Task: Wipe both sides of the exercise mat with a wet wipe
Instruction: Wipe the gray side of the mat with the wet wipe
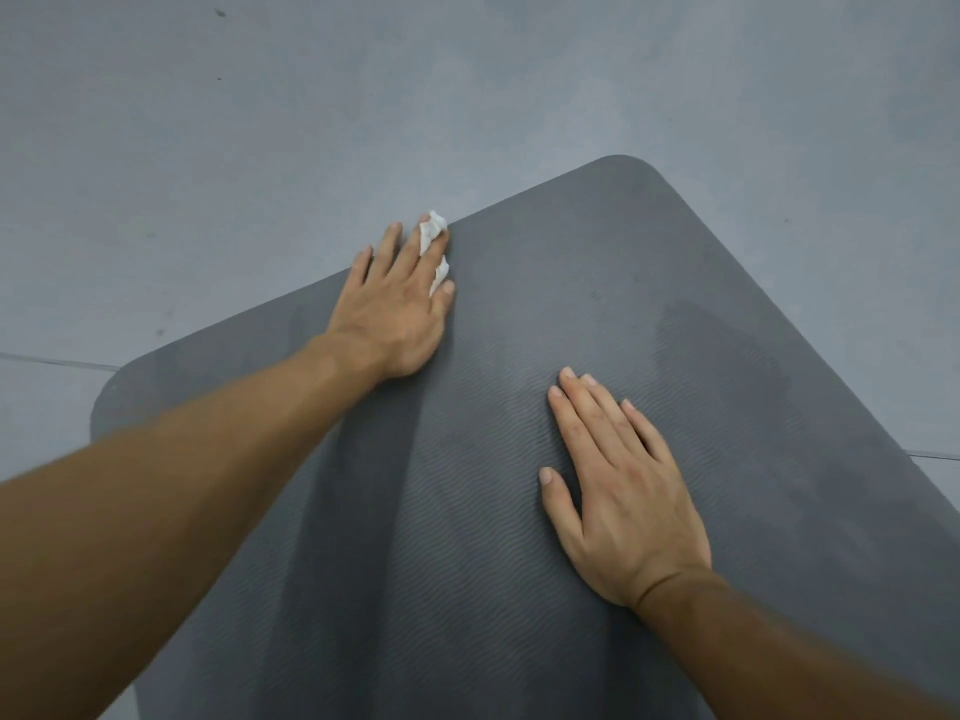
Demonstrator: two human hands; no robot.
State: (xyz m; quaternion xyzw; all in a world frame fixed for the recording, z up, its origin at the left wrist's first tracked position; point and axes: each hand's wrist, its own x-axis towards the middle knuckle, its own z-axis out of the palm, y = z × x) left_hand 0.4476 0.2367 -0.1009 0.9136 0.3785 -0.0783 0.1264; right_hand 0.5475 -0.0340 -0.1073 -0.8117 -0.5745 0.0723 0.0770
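We judge the grey ribbed foam exercise mat [675,304] light and floppy; lift by a corner. Left hand [395,309], fingers straight, presses the crumpled white wet wipe [431,231]; right hand [623,501] flat, empty.

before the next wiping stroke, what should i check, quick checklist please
1. Wet wipe under the left hand: ok, white bits show between its straight fingers.
2. Right hand flat on the exercise mat to steady it: ok.
3. Mat lying flat on the floor: ok in the part in view, both far corners down.
4. Whole top face covered: not ok, it seems; darker damp-looking bands run beside lighter patches.
5. Wipe moist enough: cannot tell.
6. Underside wiped: cannot tell, it is hidden.
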